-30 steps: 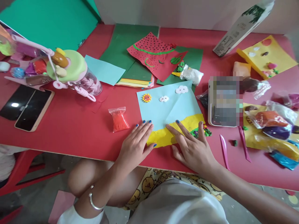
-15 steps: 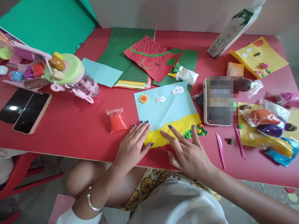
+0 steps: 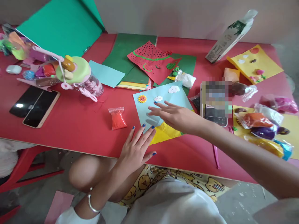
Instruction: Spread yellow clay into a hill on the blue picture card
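A light blue sheet (image 3: 142, 112) lies on the red table, bearing a clay sun (image 3: 142, 99), two white clouds (image 3: 173, 89) and a yellow clay strip (image 3: 164, 132) along its lower edge. My left hand (image 3: 137, 147) is at the sheet's lower left corner, fingers spread, fingertips near the yellow strip, holding nothing. Over the middle of the sheet is my right hand (image 3: 171, 115), fingers apart and nothing in them; its forearm covers the lower right part. Whether its fingertips touch the paper is unclear. A bag of red clay (image 3: 118, 119) lies left of the sheet.
Phones (image 3: 38, 107) and a lidded cup (image 3: 79, 74) are at left. Behind are a watermelon picture (image 3: 153, 62) and green sheets (image 3: 121, 46). To the right are a propped phone (image 3: 215, 116), a carton (image 3: 230, 39), a pink tool (image 3: 216, 157) and several clay bags (image 3: 254, 119).
My right hand has moved up and left from the yellow strip to over the blue area. My left hand has shifted slightly down, its fingers more spread. The camera view has shifted a little.
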Motion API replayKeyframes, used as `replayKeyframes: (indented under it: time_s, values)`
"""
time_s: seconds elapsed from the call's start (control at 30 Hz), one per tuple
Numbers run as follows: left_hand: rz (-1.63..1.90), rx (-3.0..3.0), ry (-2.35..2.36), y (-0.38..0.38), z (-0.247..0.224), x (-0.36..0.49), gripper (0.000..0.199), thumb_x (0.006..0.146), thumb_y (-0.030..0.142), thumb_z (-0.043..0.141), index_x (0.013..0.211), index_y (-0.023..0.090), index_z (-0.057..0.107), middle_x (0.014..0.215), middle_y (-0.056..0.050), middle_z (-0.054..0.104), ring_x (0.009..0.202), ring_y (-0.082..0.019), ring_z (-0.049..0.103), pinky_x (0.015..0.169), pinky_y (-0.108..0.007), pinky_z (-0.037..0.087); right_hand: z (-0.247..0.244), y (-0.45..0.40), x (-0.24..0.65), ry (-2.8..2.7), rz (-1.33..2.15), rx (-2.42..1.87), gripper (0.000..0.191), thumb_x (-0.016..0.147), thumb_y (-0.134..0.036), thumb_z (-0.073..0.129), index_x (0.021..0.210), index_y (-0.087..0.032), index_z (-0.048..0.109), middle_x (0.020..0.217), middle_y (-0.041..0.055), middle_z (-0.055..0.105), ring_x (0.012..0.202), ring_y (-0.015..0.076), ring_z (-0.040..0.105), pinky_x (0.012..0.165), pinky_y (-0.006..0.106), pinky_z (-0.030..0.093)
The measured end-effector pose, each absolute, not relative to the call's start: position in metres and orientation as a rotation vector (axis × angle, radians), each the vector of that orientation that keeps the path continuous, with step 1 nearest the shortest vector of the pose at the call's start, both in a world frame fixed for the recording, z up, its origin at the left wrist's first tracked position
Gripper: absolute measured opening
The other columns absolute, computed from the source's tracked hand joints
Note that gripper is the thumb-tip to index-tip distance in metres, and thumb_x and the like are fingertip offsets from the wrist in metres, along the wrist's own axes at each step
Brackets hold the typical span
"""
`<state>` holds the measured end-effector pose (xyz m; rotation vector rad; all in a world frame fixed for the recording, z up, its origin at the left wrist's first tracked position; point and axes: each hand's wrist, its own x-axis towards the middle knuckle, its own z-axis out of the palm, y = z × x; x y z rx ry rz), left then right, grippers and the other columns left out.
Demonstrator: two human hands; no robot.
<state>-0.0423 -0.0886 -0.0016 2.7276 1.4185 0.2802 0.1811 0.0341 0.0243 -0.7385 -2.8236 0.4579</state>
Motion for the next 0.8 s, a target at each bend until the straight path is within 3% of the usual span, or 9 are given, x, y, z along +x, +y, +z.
replayKeyframes:
  time_s: [0.13, 0.23, 0.67, 0.8]
  values:
    - [0.281, 2.690, 1.585, -0.103, -0.003, -0.033, 0.068, 0.096, 0.058, 0.040, 0.151, 0.018, 0.037, 0.146, -0.010, 0.052, 0.134, -0.032, 0.044, 0.121, -0.053, 0.021, 0.006, 0.072, 0.138, -2.979, 0.360, -0.414, 0.047, 0.103, -0.031, 0.038, 0.149, -0.029, 0.035, 0.159, -0.0007, 0.029, 0.147, 0.0212, 0.025, 0.121, 0.056, 0.022]
    - [0.280, 2.670, 1.626, -0.104, -0.004, -0.031, 0.069, 0.094, 0.062, 0.042, 0.148, 0.020, 0.043, 0.142, -0.010, 0.055, 0.130, -0.032, 0.046, 0.119, -0.053, 0.025, -0.009, 0.074, 0.117, -3.014, 0.241, -0.319, 0.048, 0.104, -0.040, 0.032, 0.151, -0.029, 0.032, 0.161, 0.0008, 0.022, 0.149, 0.0203, 0.016, 0.123, 0.056, 0.011]
    - [0.297, 2.696, 1.453, -0.099, -0.004, -0.032, 0.059, 0.096, 0.055, 0.044, 0.145, 0.021, 0.048, 0.142, -0.005, 0.057, 0.136, -0.030, 0.043, 0.121, -0.050, 0.020, -0.020, 0.070, 0.115, -3.006, 0.173, -0.380, 0.050, 0.105, -0.043, 0.023, 0.153, -0.031, 0.027, 0.163, -0.0013, 0.019, 0.150, 0.0219, 0.016, 0.122, 0.057, 0.009]
    - [0.265, 2.650, 1.387, -0.099, -0.001, -0.036, 0.059, 0.095, 0.056, 0.046, 0.147, 0.029, 0.044, 0.145, -0.005, 0.053, 0.139, -0.031, 0.038, 0.119, -0.053, 0.022, -0.026, 0.072, 0.115, -2.970, 0.158, -0.333, 0.050, 0.104, -0.042, 0.024, 0.153, -0.030, 0.028, 0.163, 0.0014, 0.021, 0.150, 0.0241, 0.019, 0.120, 0.060, 0.011]
